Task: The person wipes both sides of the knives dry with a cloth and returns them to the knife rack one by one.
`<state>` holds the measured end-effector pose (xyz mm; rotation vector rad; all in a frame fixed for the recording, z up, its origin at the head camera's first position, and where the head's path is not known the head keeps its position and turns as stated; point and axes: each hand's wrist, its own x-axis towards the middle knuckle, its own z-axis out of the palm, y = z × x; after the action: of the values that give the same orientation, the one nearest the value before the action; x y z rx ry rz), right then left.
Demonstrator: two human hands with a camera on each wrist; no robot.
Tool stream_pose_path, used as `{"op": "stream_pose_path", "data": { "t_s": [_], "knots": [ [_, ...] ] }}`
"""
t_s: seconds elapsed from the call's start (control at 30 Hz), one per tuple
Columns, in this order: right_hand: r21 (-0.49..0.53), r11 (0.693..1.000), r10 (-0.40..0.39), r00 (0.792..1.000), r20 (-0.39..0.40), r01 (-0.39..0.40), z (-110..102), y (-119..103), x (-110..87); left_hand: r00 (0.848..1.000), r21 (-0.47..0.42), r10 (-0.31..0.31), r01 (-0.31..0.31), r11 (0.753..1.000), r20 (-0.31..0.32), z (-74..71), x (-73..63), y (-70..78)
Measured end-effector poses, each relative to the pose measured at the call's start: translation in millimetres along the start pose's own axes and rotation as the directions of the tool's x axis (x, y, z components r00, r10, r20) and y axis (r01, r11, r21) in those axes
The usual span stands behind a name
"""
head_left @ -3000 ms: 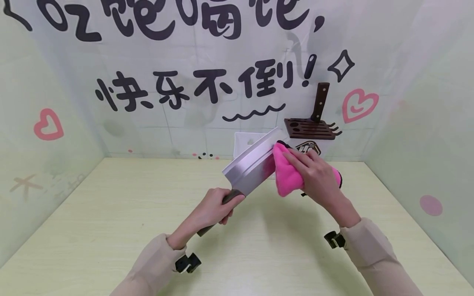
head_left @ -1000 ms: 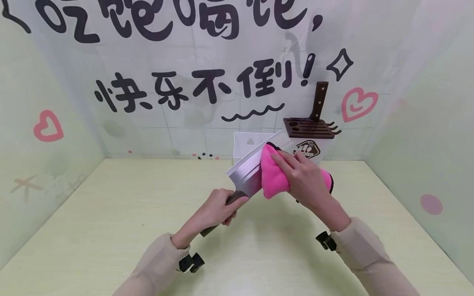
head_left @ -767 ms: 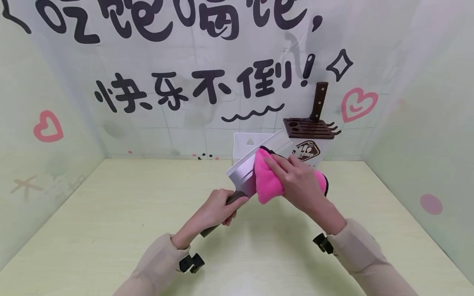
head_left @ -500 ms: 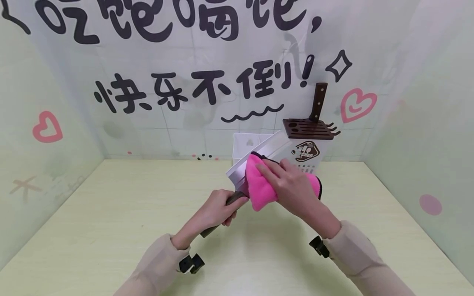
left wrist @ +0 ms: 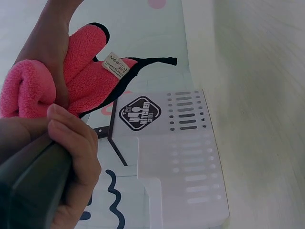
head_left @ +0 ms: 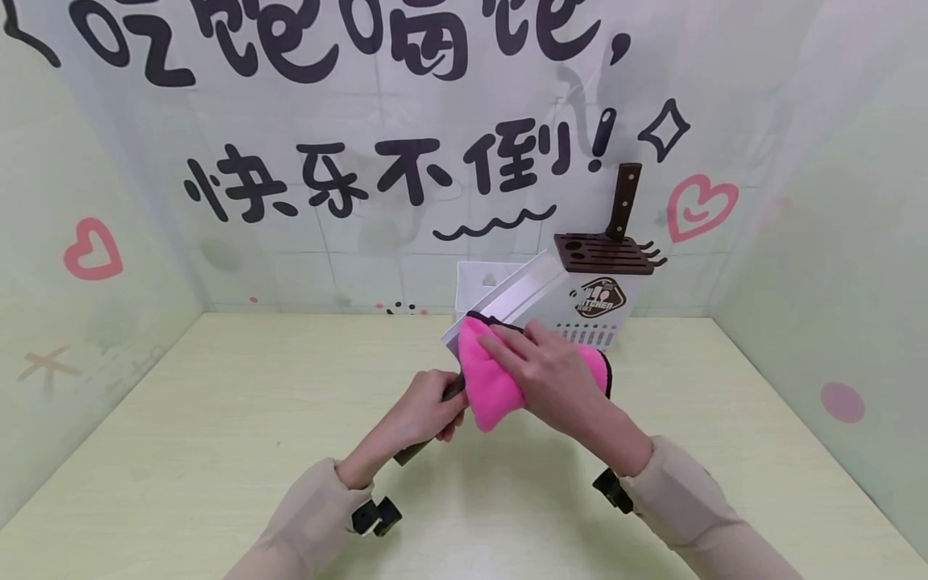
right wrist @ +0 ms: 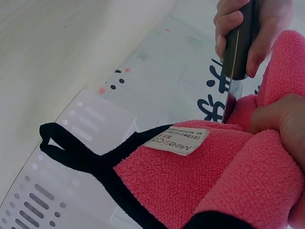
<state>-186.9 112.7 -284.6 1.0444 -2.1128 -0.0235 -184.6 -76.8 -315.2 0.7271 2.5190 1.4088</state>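
In the head view my left hand grips the dark handle of a cleaver, its wide blade slanting up to the right. My right hand holds a folded pink towel with black edging against the blade, beside the handle. The towel covers the blade's lower part and overlaps the left fingertips. Close in the left wrist view is the cleaver handle with fingers wrapped round it. From the right wrist, a white label and black hanging loop show on the towel, and a strip of blade emerges below the handle.
Behind the towel stands a white knife rack with a brown slotted top and a dark-handled knife upright in it. Its white tray part reaches left behind the blade. Printed walls enclose the pale wooden table at the back and sides.
My right hand has slid the towel down and left along the blade to the handle end, uncovering the upper blade and the rack's logo. My left hand has stayed nearly still lately.
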Motion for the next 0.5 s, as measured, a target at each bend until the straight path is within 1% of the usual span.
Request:
{"op": "stream_pose_path", "data": {
  "t_s": [0.2,0.4,0.5],
  "knots": [
    [0.021,1.0,-0.022,1.0,0.003,0.022,0.1,-5.0,1.7,1.0,0.012,0.01,-0.01,1.0,-0.007,0.3,0.4,-0.1],
    [0.006,0.996,-0.089,0.996,-0.005,0.089,-0.2,-10.1,3.9,0.999,0.016,0.029,-0.028,0.999,-0.044,0.8,1.3,-0.6],
    [-0.004,0.994,-0.112,0.994,0.005,0.112,-0.8,-12.5,5.1,0.998,0.0,0.042,-0.042,0.999,-0.052,0.7,0.5,-1.2]
  ]
}}
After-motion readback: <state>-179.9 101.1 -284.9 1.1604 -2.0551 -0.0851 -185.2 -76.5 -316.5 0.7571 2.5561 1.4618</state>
